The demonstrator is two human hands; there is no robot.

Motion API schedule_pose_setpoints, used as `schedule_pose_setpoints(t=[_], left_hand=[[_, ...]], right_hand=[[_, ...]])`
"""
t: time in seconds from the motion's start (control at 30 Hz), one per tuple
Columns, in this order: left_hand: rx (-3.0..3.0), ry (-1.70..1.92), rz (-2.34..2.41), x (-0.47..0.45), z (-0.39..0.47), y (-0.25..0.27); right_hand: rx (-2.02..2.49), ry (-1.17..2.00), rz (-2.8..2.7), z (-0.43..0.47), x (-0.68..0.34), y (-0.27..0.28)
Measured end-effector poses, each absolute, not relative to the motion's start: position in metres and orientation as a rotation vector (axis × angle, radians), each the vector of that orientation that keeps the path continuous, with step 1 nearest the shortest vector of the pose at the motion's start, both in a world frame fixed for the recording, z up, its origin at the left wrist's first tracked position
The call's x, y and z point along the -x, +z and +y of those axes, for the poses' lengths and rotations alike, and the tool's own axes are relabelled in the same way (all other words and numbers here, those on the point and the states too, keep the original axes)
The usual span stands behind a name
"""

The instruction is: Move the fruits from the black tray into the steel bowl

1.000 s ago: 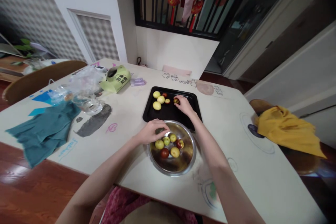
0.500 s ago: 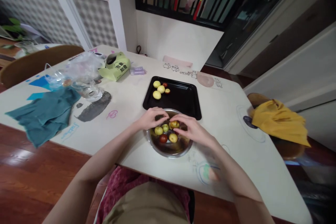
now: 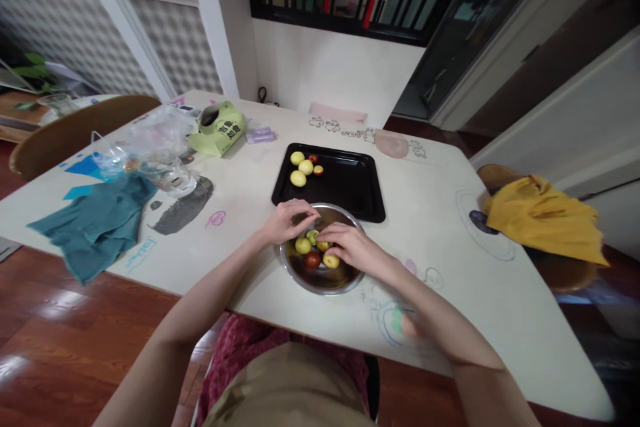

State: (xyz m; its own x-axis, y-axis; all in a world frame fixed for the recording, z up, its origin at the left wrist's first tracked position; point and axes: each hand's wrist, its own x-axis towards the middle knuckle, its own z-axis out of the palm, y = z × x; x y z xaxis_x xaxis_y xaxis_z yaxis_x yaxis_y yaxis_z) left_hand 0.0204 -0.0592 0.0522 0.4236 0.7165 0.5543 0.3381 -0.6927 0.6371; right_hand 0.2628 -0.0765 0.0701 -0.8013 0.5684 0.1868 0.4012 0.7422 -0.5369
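Note:
A steel bowl stands near the table's front edge, holding several small round fruits. Among them are a yellow-green fruit, a dark red fruit and a yellow fruit. My right hand reaches in from the right, fingers curled over a mottled yellow-brown fruit and partly hiding it. At the bowl's far left rim, my left hand arches with thumb and fingers apart; nothing shows in it. Behind the bowl lies a black tray with yellow fruits and smaller red-brown ones.
On the left of the white table are a teal cloth, a clear glass pitcher, plastic bags and a green package. A yellow cloth drapes over a chair at right.
My right hand has moved left and lower in the bowl, the yellow-brown fruit shifting with it. The left hand keeps nearly the same pose at the rim. The camera view has shifted slightly.

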Motion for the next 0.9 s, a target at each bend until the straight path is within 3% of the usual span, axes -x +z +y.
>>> schedule_pose_setpoints(t=[0.6,0.9], left_hand=[[-2.264,1.148,0.885,-0.019,-0.06,0.055],[-2.217,1.307,0.949,-0.02,-0.057,0.051]], right_hand=[[0.76,0.561,-2.606,-0.075,-0.261,0.07],[0.795,0.39,-2.129,-0.084,-0.297,0.05]])
